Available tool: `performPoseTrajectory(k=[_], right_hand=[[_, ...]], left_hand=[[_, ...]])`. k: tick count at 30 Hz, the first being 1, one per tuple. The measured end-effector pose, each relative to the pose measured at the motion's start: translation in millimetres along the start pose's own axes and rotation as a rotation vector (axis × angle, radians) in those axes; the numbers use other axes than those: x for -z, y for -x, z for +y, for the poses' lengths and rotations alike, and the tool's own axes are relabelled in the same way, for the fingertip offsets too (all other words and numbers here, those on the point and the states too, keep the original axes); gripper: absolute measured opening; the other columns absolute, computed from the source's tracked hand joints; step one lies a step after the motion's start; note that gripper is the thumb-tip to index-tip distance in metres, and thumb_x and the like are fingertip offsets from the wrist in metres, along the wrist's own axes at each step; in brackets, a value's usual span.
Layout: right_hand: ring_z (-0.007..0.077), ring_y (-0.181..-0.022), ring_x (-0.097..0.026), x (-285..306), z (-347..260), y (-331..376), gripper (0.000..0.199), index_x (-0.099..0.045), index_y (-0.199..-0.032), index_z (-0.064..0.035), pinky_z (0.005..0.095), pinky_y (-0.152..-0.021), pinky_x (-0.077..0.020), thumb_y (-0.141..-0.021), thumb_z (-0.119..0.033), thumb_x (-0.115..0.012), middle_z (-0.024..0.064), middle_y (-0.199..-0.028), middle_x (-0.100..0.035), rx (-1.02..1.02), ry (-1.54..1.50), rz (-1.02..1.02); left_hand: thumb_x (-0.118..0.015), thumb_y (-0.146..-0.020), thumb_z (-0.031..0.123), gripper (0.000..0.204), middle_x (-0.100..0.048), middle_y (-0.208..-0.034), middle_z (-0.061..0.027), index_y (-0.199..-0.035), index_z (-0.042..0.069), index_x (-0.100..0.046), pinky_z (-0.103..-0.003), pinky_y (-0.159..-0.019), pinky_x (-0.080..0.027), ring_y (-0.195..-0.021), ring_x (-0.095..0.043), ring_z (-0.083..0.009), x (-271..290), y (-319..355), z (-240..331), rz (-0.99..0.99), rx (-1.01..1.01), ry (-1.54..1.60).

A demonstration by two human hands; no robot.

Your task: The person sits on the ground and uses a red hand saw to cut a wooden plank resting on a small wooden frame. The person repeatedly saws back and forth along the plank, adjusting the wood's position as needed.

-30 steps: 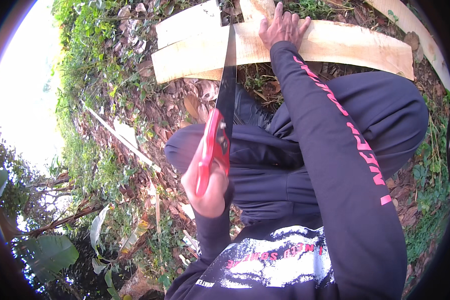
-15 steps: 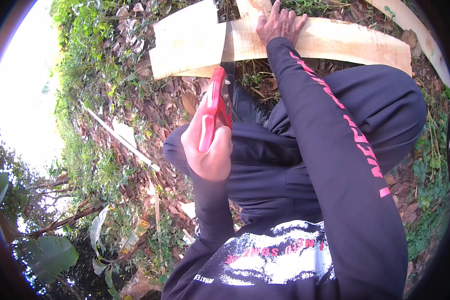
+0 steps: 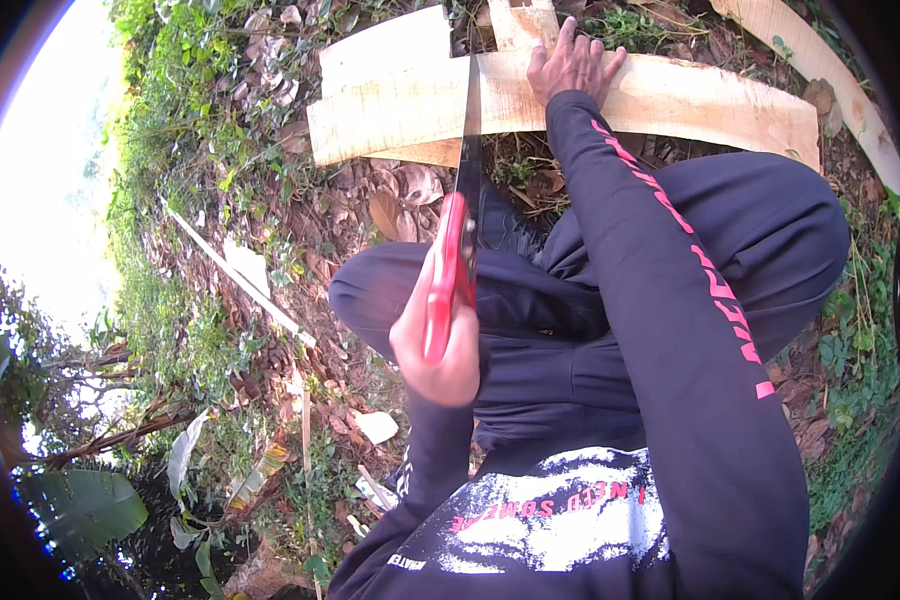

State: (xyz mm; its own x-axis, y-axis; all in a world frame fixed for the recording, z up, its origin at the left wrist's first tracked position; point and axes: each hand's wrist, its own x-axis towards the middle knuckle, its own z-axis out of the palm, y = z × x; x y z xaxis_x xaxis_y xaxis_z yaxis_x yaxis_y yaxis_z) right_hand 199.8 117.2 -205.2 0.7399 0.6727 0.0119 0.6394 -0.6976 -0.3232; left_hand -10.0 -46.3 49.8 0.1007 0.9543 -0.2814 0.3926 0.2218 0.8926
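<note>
Fingers of the left hand (image 3: 438,345) are curled tight around the red handle (image 3: 442,275) of a handsaw (image 3: 460,215), the fist closed with the thumb side up over the dark trousers (image 3: 570,340) of the person's bent knee. From that grip the saw's dark blade (image 3: 470,135) runs straight away from the body, its far end lying across the pale wooden plank (image 3: 690,100), which rests on the ground ahead of the knees. The blade meets the plank just left of the right hand (image 3: 573,65). That hand lies flat on the plank's top face, fingers spread wide and pressed down on the wood, grasping nothing; its long dark sleeve (image 3: 660,260) with pink lettering stretches back to the shoulder. To the left of the blade the plank continues as a broader light piece (image 3: 385,95), and a second board (image 3: 520,25) pokes out from behind it. Another pale curved board (image 3: 820,50) lies farther off at the upper right. Dry brown leaves (image 3: 390,205) cover the ground under and beside the plank, with green weeds (image 3: 190,120) along the left edge.
</note>
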Motion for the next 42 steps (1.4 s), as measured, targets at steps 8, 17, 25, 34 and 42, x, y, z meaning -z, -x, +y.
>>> performPoseTrajectory(k=[8,17,25,34,42], right_hand=[[0.0289,-0.134,-0.047,-1.0,-5.9,1.5,0.072,-0.04,-0.154,-0.0079,0.0611,-0.122,-0.007,-0.096,-0.05,-0.046,0.0142,-0.13,-0.062,0.02,-0.03,0.051],[0.0282,-0.128,-0.051,-5.4,-0.7,4.3,0.073,-0.043,-0.151,-0.0051,0.0624,-0.122,-0.0071,-0.094,-0.05,-0.052,0.0134,-0.121,-0.065,0.051,-0.002,0.131],[0.0297,-0.133,-0.05,-7.8,1.3,-1.4,0.072,-0.042,-0.152,-0.0065,0.0619,-0.122,-0.0062,-0.095,-0.049,-0.05,0.0147,-0.129,-0.064,0.047,0.038,0.082],[0.0303,-0.136,-0.049,-4.9,9.2,-7.7,0.075,-0.041,-0.153,-0.0068,0.0619,-0.121,-0.0088,-0.096,-0.054,-0.046,0.0154,-0.136,-0.063,0.015,0.068,0.047],[0.0334,-0.134,-0.05,-2.6,2.7,-5.7,0.076,-0.042,-0.152,-0.0052,0.0633,-0.121,-0.008,-0.095,-0.056,-0.047,0.0189,-0.137,-0.061,-0.037,0.064,0.028]], left_hand=[[-0.049,-0.082,-0.008,0.057,-0.067,-0.125,-0.0195,-0.139,-0.01,-0.054,-0.029,-0.098,-0.046,-0.11,-0.062,-0.0164,-20.0,-53.1,-22.2,-0.001,-0.085,-0.015],[-0.049,-0.081,-0.009,0.057,-0.066,-0.125,-0.0258,-0.138,-0.012,-0.052,-0.033,-0.101,-0.048,-0.115,-0.067,-0.0267,-17.5,-52.5,-28.5,-0.02,-0.185,-0.055],[-0.046,-0.077,-0.009,0.067,-0.06,-0.138,-0.0251,-0.144,-0.009,-0.048,-0.028,-0.106,-0.041,-0.129,-0.059,-0.0222,7.9,6.7,-6.3,-0.075,-0.179,-0.003],[-0.051,-0.076,-0.005,0.066,-0.072,-0.112,-0.0197,-0.142,-0.008,-0.051,-0.023,-0.07,-0.05,-0.07,-0.063,-0.0111,1.9,1.4,-15.2,-0.068,-0.096,-0.09],[-0.063,-0.074,0.003,0.068,-0.069,-0.099,-0.0245,-0.141,-0.005,-0.05,-0.045,-0.065,-0.053,-0.065,-0.063,-0.0418,3.0,15.1,9.0,-0.056,-0.19,-0.16]])
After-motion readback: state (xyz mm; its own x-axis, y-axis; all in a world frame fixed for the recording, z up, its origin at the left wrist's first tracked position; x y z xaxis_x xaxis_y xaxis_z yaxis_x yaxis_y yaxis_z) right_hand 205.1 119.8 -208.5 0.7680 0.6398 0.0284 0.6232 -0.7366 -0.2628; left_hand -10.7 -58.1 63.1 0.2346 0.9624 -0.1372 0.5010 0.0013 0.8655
